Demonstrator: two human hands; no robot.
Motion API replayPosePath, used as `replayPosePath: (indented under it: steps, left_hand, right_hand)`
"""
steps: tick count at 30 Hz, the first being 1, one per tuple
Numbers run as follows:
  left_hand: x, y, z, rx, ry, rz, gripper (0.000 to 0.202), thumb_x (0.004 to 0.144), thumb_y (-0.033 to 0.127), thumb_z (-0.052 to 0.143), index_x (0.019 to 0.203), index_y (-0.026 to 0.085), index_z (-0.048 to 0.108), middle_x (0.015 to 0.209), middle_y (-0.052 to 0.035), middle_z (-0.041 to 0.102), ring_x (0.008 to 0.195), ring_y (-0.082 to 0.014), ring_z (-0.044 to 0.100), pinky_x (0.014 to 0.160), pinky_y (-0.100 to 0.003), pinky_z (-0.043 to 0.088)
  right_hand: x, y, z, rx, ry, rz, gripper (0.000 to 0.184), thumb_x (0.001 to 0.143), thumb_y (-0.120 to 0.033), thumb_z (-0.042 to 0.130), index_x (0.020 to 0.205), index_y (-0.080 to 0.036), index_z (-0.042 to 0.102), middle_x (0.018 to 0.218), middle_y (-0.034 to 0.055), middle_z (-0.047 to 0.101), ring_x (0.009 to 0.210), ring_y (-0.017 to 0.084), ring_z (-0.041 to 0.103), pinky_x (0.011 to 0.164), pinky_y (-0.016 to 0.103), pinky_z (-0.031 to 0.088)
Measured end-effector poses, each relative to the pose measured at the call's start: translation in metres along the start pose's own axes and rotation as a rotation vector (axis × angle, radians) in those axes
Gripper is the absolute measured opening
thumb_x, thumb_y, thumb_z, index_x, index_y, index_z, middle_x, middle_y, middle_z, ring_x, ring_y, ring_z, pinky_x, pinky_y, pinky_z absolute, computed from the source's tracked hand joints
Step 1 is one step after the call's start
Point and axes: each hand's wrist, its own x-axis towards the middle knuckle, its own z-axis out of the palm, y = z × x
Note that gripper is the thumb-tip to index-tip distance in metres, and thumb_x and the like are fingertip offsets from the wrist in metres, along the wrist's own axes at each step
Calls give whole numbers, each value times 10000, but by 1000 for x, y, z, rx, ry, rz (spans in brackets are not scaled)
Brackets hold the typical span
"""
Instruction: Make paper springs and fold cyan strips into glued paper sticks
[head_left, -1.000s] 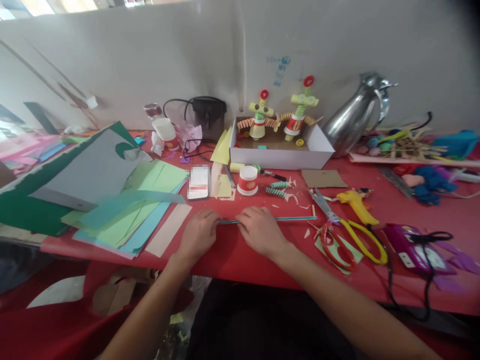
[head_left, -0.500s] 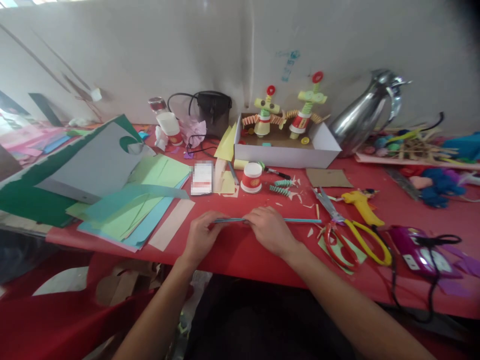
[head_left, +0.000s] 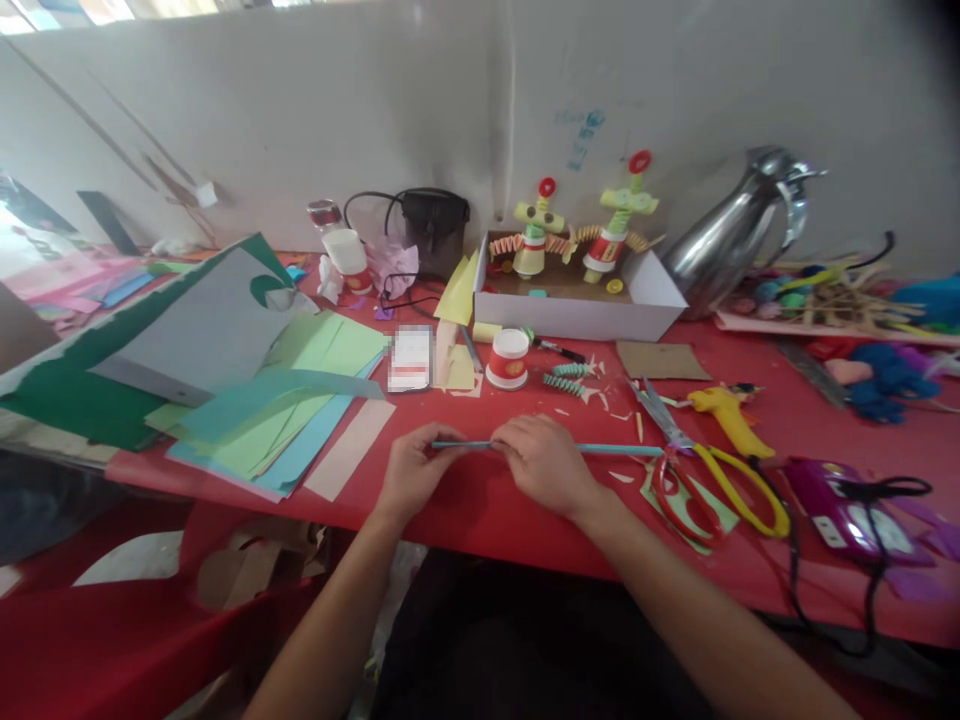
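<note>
A narrow blue paper strip (head_left: 619,450) runs left to right just above the red tabletop, close to its front edge. My left hand (head_left: 418,468) pinches the strip's left end between thumb and fingers. Further along, my right hand (head_left: 541,462) is closed over the middle of the strip, its fingertips pressing on the paper. The right end sticks out past my right hand toward the red-handled scissors (head_left: 686,500). Behind my hands stands a red and white paper cup (head_left: 508,358), with green folded paper springs (head_left: 568,378) to its right.
Left lie green and blue paper sheets (head_left: 300,400) and a pale strip (head_left: 351,450). Yellow-handled scissors (head_left: 750,490), a yellow glue gun (head_left: 731,415) and a purple device (head_left: 847,510) with a black cord lie right. Behind are a white box (head_left: 577,313) holding paper-cup figures and a metal jug (head_left: 720,240).
The view has shifted slightly. The strip's right end now reaches further right, up to the red scissors' handles. Both hands keep their grip on it.
</note>
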Motion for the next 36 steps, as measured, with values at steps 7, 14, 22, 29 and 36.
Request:
replayPosePath:
  steps: [7,14,22,29,36]
  left_hand:
    - [-17,5,0,-81,101,-94,25,683,236,744,697,221,731,684,-5,727,671,-179,666,662,-297,536]
    - [-17,5,-42,-643,456,-104,303,619,231,815,889,228,676,672,47,646,619,-95,616,657,-229,529]
    - [-25,57,15,-574,-47,-234,264,873,427,601,823,175,666,795,-49,689,741,-151,640,733,-283,526]
    - [22,47,-17,234,-533,111,240,872,279,520,1022,235,702,787,-26,710,697,-183,638,603,-259,470]
    - [27,21,8,580,-488,279,280,870,214,521,1053,250,730,979,-73,739,892,-250,673,793,-343,502]
  right_hand:
    - [1,-13,-3,-35,13,-95,183,916,-121,523,907,-193,691,825,37,710,774,193,583,750,328,347]
    - [-15,-18,-29,-47,-14,-23,195,986,-233,487,959,-198,676,881,57,727,791,212,624,744,335,391]
    - [-37,-61,-12,308,29,280,238,979,-342,484,871,-228,663,745,38,725,628,205,658,574,288,435]
    - [-46,-2,-33,173,443,342,370,929,-320,574,1284,-217,592,1289,132,597,1107,244,613,945,388,492]
    - [-39,51,-11,36,76,283,239,931,-173,564,1081,-227,742,1145,84,664,1084,221,582,958,381,477]
